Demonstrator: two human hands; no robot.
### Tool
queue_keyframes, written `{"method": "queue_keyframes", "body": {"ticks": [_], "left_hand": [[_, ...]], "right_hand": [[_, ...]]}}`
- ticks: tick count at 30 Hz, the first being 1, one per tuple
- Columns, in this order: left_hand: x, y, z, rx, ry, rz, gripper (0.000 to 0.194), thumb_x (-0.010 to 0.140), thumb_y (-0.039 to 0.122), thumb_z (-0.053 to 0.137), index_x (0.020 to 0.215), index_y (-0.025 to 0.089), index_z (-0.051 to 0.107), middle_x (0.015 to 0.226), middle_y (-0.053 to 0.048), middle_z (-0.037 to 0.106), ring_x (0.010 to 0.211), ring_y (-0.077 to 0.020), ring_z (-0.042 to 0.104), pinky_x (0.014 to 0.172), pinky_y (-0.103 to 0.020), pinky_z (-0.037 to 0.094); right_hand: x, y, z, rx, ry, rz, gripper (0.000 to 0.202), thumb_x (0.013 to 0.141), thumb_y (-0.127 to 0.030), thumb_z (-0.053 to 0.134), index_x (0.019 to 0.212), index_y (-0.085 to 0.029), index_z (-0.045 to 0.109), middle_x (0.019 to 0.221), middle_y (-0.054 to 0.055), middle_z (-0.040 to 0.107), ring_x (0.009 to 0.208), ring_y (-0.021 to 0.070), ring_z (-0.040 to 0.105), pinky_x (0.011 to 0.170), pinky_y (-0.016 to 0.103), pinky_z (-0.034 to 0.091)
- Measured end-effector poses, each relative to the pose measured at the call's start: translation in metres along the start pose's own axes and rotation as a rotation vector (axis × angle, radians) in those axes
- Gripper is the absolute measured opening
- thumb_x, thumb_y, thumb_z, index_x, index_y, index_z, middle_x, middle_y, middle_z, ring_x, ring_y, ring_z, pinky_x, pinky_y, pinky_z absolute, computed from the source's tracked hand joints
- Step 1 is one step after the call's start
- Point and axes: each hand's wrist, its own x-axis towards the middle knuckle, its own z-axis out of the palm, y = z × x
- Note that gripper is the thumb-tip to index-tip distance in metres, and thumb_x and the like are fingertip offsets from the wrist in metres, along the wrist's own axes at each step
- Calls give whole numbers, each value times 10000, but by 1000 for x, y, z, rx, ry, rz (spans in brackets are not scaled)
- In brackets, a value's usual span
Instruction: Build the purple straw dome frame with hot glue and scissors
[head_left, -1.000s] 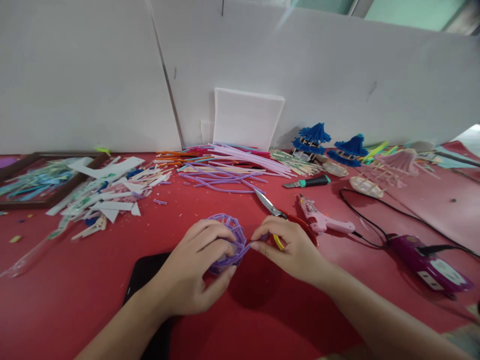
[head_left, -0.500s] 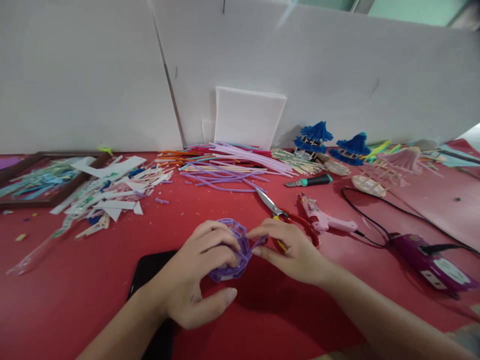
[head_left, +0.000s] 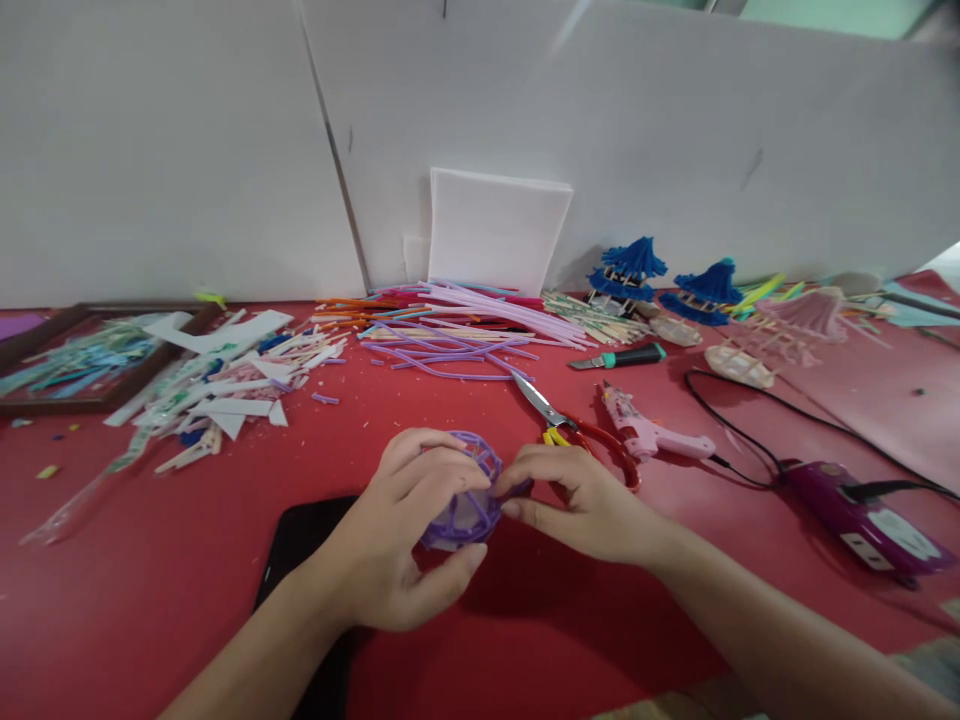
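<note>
A small round openwork frame of purple pipe cleaners (head_left: 465, 515) is held just above the red table, in the middle of the view. My left hand (head_left: 409, 525) wraps around its left side, fingers over the top and thumb below, covering part of it. At its right edge, the thumb and index finger of my right hand (head_left: 574, 500) pinch a purple pipe cleaner strand (head_left: 519, 489). Scissors (head_left: 574, 425) with red and yellow handles lie just beyond my right hand, partly hidden by it.
A pink glue gun (head_left: 649, 430), a utility knife (head_left: 622, 357) and a purple power strip (head_left: 862, 525) lie to the right. Loose pipe cleaners (head_left: 465, 335) are heaped at the back. A black phone (head_left: 300, 545) lies under my left forearm. Paper scraps (head_left: 225, 385) are at left.
My left thumb has come up closer against the purple frame, and its fingers have shifted over the top. The strand's free end has swung lower, with my right fingertips nearer the frame.
</note>
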Motion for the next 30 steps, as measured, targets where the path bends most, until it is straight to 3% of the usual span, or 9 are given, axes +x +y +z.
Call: {"method": "queue_keyframes", "body": {"ticks": [11, 20, 30], "left_hand": [[6, 4, -1, 82, -6, -37, 172, 771, 160, 595, 940, 190, 581, 998, -58, 631, 1034, -233, 522, 987, -441, 374], [5, 2, -1, 115, -20, -46, 141, 770, 150, 589, 902, 200, 580, 1006, -51, 634, 1050, -234, 513, 977, -429, 391], [5, 2, -1, 108, -20, -33, 138, 781, 151, 577, 907, 207, 578, 1001, -51, 641, 1038, -239, 517, 963, -442, 402]], "right_hand": [[-3, -7, 20, 44, 137, 70, 85, 828, -168, 636, 871, -188, 706, 832, 26, 739, 765, 133, 674, 723, 227, 512], [-5, -9, 25, 40, 115, 139, 76, 825, -209, 603, 787, -174, 660, 719, 8, 679, 654, 118, 600, 609, 211, 478], [-5, -10, 21, -18, 101, 55, 77, 810, -162, 583, 780, -185, 650, 727, 7, 685, 637, 111, 602, 602, 204, 475]]}}
